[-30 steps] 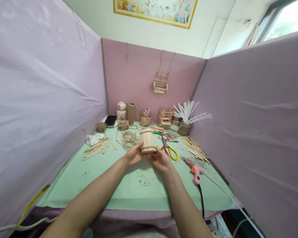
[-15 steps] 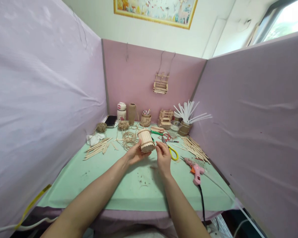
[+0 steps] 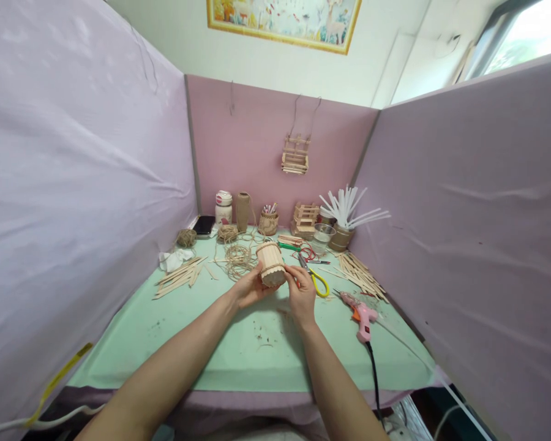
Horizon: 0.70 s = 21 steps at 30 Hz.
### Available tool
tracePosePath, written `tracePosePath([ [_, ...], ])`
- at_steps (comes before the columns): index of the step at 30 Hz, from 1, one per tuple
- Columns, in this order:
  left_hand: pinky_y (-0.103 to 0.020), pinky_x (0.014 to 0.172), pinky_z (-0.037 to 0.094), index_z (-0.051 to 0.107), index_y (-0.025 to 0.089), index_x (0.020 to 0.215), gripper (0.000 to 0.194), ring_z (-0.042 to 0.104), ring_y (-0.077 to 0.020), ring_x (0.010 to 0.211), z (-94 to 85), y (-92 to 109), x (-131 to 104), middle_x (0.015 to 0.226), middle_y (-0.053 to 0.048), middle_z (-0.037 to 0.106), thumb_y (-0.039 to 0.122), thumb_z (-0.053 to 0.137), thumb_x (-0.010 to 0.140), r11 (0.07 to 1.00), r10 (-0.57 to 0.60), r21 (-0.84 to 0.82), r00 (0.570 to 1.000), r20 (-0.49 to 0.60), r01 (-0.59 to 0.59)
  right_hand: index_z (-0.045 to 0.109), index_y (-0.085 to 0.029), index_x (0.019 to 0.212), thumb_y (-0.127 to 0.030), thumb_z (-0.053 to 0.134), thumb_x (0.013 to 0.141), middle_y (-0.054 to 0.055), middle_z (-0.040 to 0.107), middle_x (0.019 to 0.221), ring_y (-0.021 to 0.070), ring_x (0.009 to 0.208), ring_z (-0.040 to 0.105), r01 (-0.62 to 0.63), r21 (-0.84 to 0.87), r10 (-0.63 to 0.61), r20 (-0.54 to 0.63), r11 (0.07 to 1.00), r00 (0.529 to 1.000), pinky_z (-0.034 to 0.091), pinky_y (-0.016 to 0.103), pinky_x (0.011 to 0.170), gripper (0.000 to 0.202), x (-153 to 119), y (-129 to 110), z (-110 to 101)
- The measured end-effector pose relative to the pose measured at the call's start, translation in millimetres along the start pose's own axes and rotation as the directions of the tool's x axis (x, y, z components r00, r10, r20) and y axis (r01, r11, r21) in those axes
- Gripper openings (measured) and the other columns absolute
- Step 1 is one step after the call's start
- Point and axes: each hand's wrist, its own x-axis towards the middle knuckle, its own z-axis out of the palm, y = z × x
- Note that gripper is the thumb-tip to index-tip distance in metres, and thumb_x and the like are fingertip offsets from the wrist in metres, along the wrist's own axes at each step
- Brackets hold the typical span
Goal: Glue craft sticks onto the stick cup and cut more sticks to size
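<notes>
A small cup made of upright craft sticks (image 3: pixel 270 256) is tilted above the table, its scalloped end turned toward me. Twine bands (image 3: pixel 272 268) run around it near both ends. My left hand (image 3: pixel 250 288) wraps the cup from the left and below, the fingers partly hidden behind it. At the cup's right side, my right hand (image 3: pixel 302 293) pinches at the twine band by the near end; the fingertips hide the exact spot. Loose twine (image 3: pixel 239 262) lies coiled behind the left hand. Scissors with yellow handles (image 3: pixel 320 284) rest just right of the right hand.
A pink glue gun (image 3: pixel 362 313) with its cord lies at the right. Craft sticks are spread at the left (image 3: pixel 179 277) and right (image 3: pixel 360 275). Along the back stand a white jar (image 3: pixel 223 209), a clear cup (image 3: pixel 322 237) and a pot of white glue sticks (image 3: pixel 342 237).
My right fingers have moved in against the cup's side, where a small gap showed before. The cup has shifted slightly right and down in my left hand.
</notes>
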Motion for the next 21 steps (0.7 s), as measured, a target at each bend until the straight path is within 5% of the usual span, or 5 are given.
tracePosePath([
  [4, -0.032, 0.085, 0.052, 0.054, 0.006, 0.124, 0.052, 0.066, -0.0215, 0.091, -2.3, -0.8, 3.1, 0.108, -0.017, 0.068, 0.039, 0.06, 0.084, 0.997, 0.066, 0.051, 0.996, -0.061, -0.063, 0.07, -0.025, 0.109, -0.028, 0.058, 0.084, 0.008, 0.063, 0.112, 0.0237, 0.106, 0.055, 0.032, -0.011, -0.032, -0.003, 0.999, 0.999, 0.04, 0.041, 0.097, 0.028, 0.1, -1.5, 0.0],
  [12, -0.034, 0.082, 0.054, 0.055, 0.007, 0.123, 0.049, 0.067, -0.0222, 0.09, -2.0, -3.6, 1.6, 0.109, -0.017, 0.067, 0.037, 0.061, 0.084, 0.993, 0.075, 0.099, 0.995, -0.063, -0.068, 0.075, -0.027, 0.099, -0.026, 0.055, 0.084, 0.007, 0.066, 0.1, 0.0228, 0.093, 0.059, 0.032, 0.006, -0.032, 0.042, 0.999, 0.999, 0.045, 0.039, 0.087, 0.025, -1.7, 3.1, -0.2],
  [18, -0.033, 0.084, 0.053, 0.055, 0.005, 0.123, 0.048, 0.066, -0.0221, 0.091, 4.4, -2.5, -1.4, 0.109, -0.017, 0.067, 0.038, 0.056, 0.088, 0.995, 0.037, 0.095, 0.996, -0.087, -0.028, 0.075, -0.025, 0.094, -0.028, 0.06, 0.081, 0.007, 0.066, 0.101, 0.0229, 0.097, 0.059, -0.055, 0.068, 0.052, 0.043, 0.996, 0.998, 0.043, 0.038, 0.091, 0.021, -1.0, 1.2, -1.7],
  [21, -0.032, 0.086, 0.051, 0.054, 0.004, 0.124, 0.05, 0.066, -0.0222, 0.093, 4.7, 1.5, -0.7, 0.107, -0.017, 0.068, 0.04, 0.053, 0.089, 0.998, 0.013, 0.06, 0.996, -0.09, -0.007, 0.069, -0.023, 0.108, -0.034, 0.062, 0.08, 0.008, 0.063, 0.117, 0.0229, 0.107, 0.056, -0.151, 0.121, 0.149, 0.027, 0.981, 0.988, 0.04, 0.038, 0.096, 0.03, 2.1, 4.6, -2.4],
])
